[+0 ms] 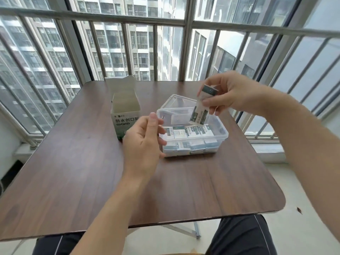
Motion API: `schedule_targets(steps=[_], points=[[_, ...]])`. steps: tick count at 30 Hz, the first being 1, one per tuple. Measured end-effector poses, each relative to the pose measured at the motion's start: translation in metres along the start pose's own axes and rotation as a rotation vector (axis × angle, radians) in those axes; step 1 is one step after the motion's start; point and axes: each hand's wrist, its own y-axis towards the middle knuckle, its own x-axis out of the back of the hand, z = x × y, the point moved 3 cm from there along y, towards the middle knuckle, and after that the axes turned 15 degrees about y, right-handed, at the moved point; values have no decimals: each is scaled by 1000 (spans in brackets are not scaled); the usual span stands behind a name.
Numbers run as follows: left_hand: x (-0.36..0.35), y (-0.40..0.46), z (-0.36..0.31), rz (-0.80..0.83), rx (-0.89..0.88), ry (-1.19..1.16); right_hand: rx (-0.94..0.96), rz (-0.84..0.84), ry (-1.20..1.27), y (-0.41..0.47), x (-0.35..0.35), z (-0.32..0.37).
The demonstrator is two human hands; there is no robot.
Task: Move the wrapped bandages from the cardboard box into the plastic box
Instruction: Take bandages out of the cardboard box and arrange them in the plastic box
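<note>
An open cardboard box with green print stands upright at the table's far left. To its right sits a clear plastic box, lined with several white and green wrapped bandages. My right hand pinches a strip of wrapped bandages that hangs upright over the plastic box's far right side. My left hand hovers with relaxed fingers between the two boxes, close to the plastic box's left wall, holding nothing. The cardboard box's inside looks bare from here.
The clear lid lies behind the plastic box, partly under it. Everything stands on a dark wood table with rounded corners. Window bars run just behind the table's far edge. My knees show below its near edge.
</note>
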Motion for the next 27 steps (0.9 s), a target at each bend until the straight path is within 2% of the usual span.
schedule_targets(steps=[3,9,16,21,27], points=[[11,-1,28,-136,-53,140,-198,73,-160,21,4,-28],[12,-8,57,-123,45,174,-324,197,-400,46,-6,-39],[9,-9,55,-85,20,164,-329,254,-449,56,-22,-37],[11,-9,56,-83,22,149,-225,145,-674,55,-31,-42],[8,-9,57,-77,10,156,-220,193,-821,53,-35,-51]])
